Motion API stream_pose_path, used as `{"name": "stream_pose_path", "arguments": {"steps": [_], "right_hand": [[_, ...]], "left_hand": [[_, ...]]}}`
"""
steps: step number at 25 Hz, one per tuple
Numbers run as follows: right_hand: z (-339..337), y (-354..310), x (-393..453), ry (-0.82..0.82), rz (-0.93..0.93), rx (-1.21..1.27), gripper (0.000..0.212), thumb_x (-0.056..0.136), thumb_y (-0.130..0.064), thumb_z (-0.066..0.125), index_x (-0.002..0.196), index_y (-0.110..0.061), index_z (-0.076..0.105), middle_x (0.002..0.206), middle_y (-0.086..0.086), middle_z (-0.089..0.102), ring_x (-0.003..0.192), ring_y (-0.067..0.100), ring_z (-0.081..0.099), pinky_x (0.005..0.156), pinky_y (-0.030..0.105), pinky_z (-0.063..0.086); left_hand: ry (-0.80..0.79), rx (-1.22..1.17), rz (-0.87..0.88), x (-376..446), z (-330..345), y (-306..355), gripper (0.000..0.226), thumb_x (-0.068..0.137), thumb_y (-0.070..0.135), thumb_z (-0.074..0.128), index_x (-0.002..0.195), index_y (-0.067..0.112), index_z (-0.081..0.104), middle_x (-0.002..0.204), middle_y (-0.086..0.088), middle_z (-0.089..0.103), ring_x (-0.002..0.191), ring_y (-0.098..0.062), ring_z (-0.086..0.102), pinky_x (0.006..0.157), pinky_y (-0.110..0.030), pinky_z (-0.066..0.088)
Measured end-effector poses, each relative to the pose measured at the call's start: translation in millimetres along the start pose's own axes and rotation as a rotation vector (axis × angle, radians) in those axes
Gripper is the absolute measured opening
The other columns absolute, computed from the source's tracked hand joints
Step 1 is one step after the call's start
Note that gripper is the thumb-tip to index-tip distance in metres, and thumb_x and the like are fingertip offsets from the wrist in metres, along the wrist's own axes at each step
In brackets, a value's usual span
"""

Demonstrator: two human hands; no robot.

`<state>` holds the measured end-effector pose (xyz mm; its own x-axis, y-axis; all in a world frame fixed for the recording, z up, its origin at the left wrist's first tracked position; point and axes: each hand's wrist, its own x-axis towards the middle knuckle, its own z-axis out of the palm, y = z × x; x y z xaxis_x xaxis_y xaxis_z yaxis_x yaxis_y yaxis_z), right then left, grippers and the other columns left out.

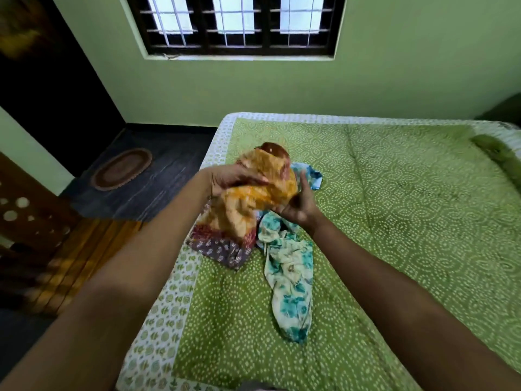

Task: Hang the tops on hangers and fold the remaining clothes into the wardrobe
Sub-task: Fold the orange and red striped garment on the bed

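Observation:
An orange patterned garment [253, 198] with a maroon and grey printed hem is bunched up above the left side of the bed. My left hand [231, 179] grips its upper left part. My right hand [298, 204] holds it from the right and underneath, fingers curled against the cloth. Under and in front of it lies a white garment with teal flowers [290, 275], stretched toward me on the bed. A bit of light blue cloth [311, 176] pokes out behind my right hand.
The bed has a green dotted bedspread [408, 221] with a white printed border. To the left are dark floor, an oval mat [121, 169], a dark doorway and a wooden piece of furniture [36, 221]. A barred window [236, 24] sits in the green wall.

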<state>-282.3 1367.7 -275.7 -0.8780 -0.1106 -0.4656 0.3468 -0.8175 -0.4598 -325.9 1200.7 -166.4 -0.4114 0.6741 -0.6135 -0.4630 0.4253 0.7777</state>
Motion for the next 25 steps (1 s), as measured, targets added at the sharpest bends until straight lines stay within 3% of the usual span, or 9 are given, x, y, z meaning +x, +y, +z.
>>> {"name": "stream_pose_path", "arguments": {"steps": [3,5,9,11,13,15,18,20,25], "right_hand": [[17.7,-3.7,2.2,0.025,-0.012,-0.228,0.027,0.089,-0.016,0.045,0.095,0.001,0.065,0.077,0.016,0.071,0.068,0.026,0.069,0.074,0.043,0.055],[18.5,-4.9,-4.1,-0.023,0.038,-0.351,0.025,0.076,-0.005,0.051,0.097,0.002,0.062,0.077,0.015,0.071,0.067,0.027,0.069,0.076,0.039,0.055],[18.0,-2.6,-20.1,-0.13,0.092,-0.599,0.01,0.07,-0.009,0.06,0.074,-0.008,0.069,0.073,0.006,0.07,0.064,0.02,0.065,0.072,0.03,0.051],[15.6,-3.1,-18.0,-0.007,0.002,-0.644,0.039,0.073,-0.036,0.07,0.106,-0.014,0.068,0.106,0.008,0.069,0.096,0.023,0.065,0.095,0.04,0.046],[-3.9,-4.2,-4.6,0.077,-0.073,-0.698,0.086,0.072,-0.07,0.061,0.141,-0.021,0.043,0.144,0.007,0.044,0.132,0.027,0.04,0.113,0.051,0.026],[-2.4,-3.4,-18.3,0.123,-0.116,-0.799,0.085,0.082,-0.073,0.043,0.148,-0.022,0.026,0.153,0.005,0.028,0.142,0.029,0.023,0.116,0.05,0.018],[1.9,-0.4,-29.2,0.13,-0.191,-0.938,0.065,0.098,-0.054,0.022,0.151,-0.016,0.011,0.157,0.004,0.011,0.145,0.026,0.009,0.118,0.043,0.011],[-0.6,1.4,-28.6,0.117,-0.189,-0.893,0.068,0.098,-0.055,0.02,0.151,-0.015,0.01,0.157,0.007,0.011,0.145,0.026,0.011,0.118,0.046,0.012],[-13.5,7.0,-27.6,0.092,-0.153,-0.885,0.068,0.097,-0.057,0.019,0.151,-0.015,0.014,0.156,0.009,0.018,0.143,0.024,0.019,0.118,0.046,0.018]], "left_hand": [[-0.146,0.363,-0.3,17.0,6.7,-42.7,0.041,0.078,0.048,0.058,0.091,0.013,0.075,0.082,-0.005,0.061,0.04,-0.005,0.053,0.041,-0.016,0.045],[0.019,0.468,-0.311,26.0,4.7,-65.2,0.049,0.091,0.05,0.046,0.106,0.006,0.064,0.082,-0.006,0.055,0.03,-0.002,0.04,0.032,-0.013,0.033],[0.54,-0.361,0.103,45.7,4.2,-90.7,0.027,0.1,0.018,0.029,0.087,0.005,0.049,0.081,-0.012,0.06,0.066,-0.019,0.057,0.064,-0.03,0.049],[0.835,-0.46,0.215,55.9,2.0,-89.5,0.021,0.098,0.025,0.037,0.101,0.007,0.046,0.1,-0.018,0.06,0.082,-0.026,0.059,0.069,-0.038,0.051],[0.952,-0.487,0.306,56.9,5.0,-78.9,0.026,0.097,0.035,0.042,0.107,0.011,0.043,0.102,-0.013,0.056,0.08,-0.023,0.057,0.06,-0.032,0.051],[0.88,-0.185,0.294,56.1,17.0,-67.7,0.046,0.093,0.05,0.045,0.115,0.01,0.049,0.095,-0.005,0.051,0.08,-0.017,0.052,0.059,-0.028,0.046],[1.052,0.805,0.372,68.7,34.2,-67.1,0.054,0.08,0.06,0.056,0.108,0.014,0.056,0.102,-0.002,0.052,0.095,-0.019,0.053,0.083,-0.034,0.048],[0.984,0.887,0.383,75.0,46.0,-62.9,0.044,0.086,0.05,0.056,0.105,0.011,0.06,0.102,-0.006,0.058,0.097,-0.023,0.056,0.081,-0.033,0.046],[0.847,0.698,0.396,81.6,58.1,-50.7,0.022,0.096,0.019,0.05,0.095,-0.001,0.058,0.085,-0.013,0.055,0.078,-0.025,0.051,0.066,-0.03,0.037]]}}
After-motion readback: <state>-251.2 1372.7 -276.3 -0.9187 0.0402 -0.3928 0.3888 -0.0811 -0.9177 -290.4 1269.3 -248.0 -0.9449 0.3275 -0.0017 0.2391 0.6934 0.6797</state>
